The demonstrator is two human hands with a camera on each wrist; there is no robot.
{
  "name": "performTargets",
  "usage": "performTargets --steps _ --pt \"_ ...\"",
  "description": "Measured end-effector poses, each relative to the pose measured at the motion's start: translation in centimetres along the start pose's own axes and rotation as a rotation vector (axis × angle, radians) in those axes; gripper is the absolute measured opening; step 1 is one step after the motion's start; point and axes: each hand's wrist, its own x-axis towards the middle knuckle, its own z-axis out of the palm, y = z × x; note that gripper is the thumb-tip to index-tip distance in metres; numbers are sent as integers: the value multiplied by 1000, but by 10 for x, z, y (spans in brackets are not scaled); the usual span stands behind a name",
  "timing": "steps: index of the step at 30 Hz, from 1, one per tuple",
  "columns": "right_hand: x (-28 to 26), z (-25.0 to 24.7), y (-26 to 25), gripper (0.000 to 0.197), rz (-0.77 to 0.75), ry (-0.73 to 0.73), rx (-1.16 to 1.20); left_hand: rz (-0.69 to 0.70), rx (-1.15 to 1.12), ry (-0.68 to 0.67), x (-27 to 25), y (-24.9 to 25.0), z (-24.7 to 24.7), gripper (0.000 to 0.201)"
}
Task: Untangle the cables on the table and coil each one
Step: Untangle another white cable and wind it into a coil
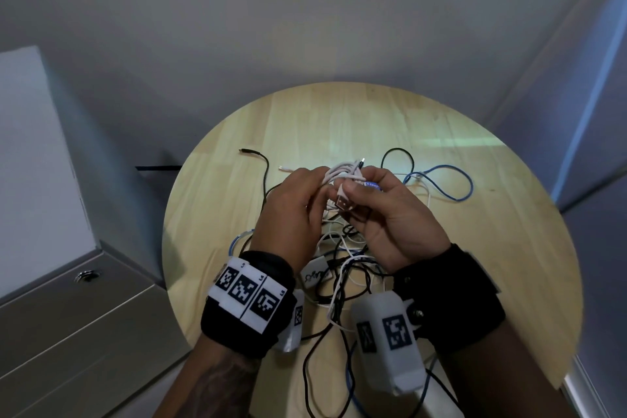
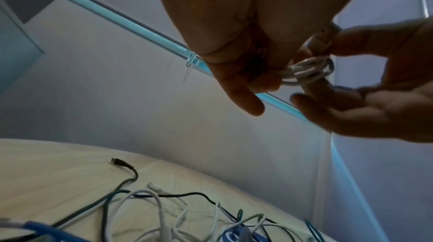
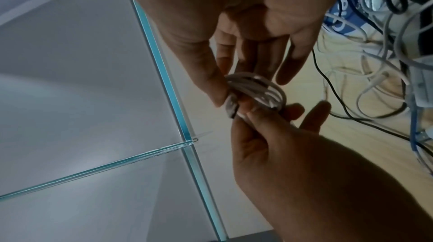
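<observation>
A person's two hands held a small coil of white USB cable (image 1: 344, 176) in the air above the middle of a round wooden table (image 1: 492, 248). The left hand (image 1: 291, 217) gripped the coil's left side, its thumb and curled fingers closed on the bundled loops; from the left wrist view the loops (image 2: 309, 69) emerged from between that hand's fingertips, with one finger (image 2: 243, 98) pointing free below them. The right hand (image 1: 390, 214) met the coil from the other side, thumb and forefinger pinching the cable beside its metal USB-A plug (image 1: 344, 204), which jutted toward the wearer between the two hands. The right hand's remaining fingers lay loosely curled behind the coil. In the right wrist view the coil (image 3: 257, 90) sat between the fingertips of both hands, the plug (image 3: 232, 108) at its near edge. Beneath the hands, on the table, lay a tangle of white, black and blue cables (image 1: 342, 268), with a blue cable (image 1: 451, 180) looping off to the coil's right, and a black cable end (image 1: 252, 153) lying to its left.
</observation>
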Motion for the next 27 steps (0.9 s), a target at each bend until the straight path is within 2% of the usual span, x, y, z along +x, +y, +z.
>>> performTargets --steps 2,4,8,11,12,13,16,19,20,22,24,27 --pt "-3 3 1 33 -47 -19 -73 -25 -40 5 0 -2 1 25" --pt "-4 5 4 35 -129 -25 -246 -71 -75 11 0 -1 2 25" --pt "-1 -3 13 22 -369 136 -724 -150 -116 54 0 0 0 19" --pt "2 -15 17 27 -474 183 -1088 -233 -95 60 0 -3 -2 18" --pt "2 -16 16 26 -469 175 -1116 -271 -106 65 0 -3 -3 19" --pt "3 -17 15 24 -426 155 -1035 -304 -129 69 1 -3 -4 18" --pt "3 -10 10 19 -171 18 -470 -405 -298 61 4 2 -9 18" --pt "2 -12 5 21 -77 -59 -243 -557 -632 -60 5 5 -16 18" --pt "2 -14 5 21 -74 -62 -233 -569 -670 -113 4 4 -19 19" --pt "3 -18 5 20 -151 -28 -410 -525 -544 -165 3 -1 -21 18" --pt "4 -23 6 19 -289 21 -699 -462 -362 -146 2 -6 -19 21" --pt "6 -24 8 19 -439 31 -908 -382 -175 -60 2 -4 -12 21"
